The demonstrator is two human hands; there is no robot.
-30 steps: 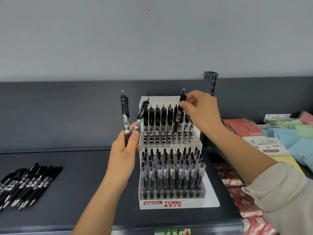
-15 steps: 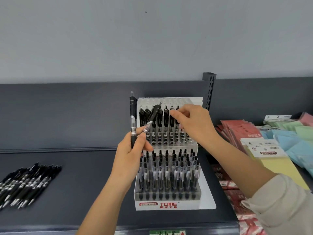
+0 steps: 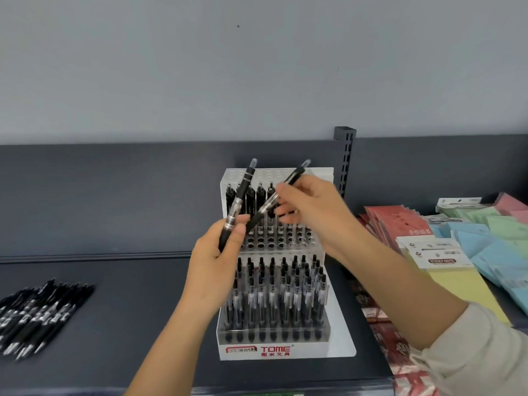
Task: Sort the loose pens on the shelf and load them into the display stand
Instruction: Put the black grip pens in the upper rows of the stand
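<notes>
A clear tiered display stand with a TOME label stands on the dark shelf; its lower tier is full of black pens and its upper tier holds several at the left. My left hand is in front of the stand and grips the lower ends of two black pens. One pen stands nearly upright. The other pen slants up to the right, and my right hand pinches its upper half. A pile of loose black pens lies on the shelf at the far left.
Packs of red, blue, green and yellow sticky notes lie to the right of the stand. A slotted shelf upright rises behind the stand. The shelf's back panel runs behind everything.
My right hand left the pen it pushed into the upper tier and came over to the slanted pen in my left hand. My left hand moved slightly right with both pens.
</notes>
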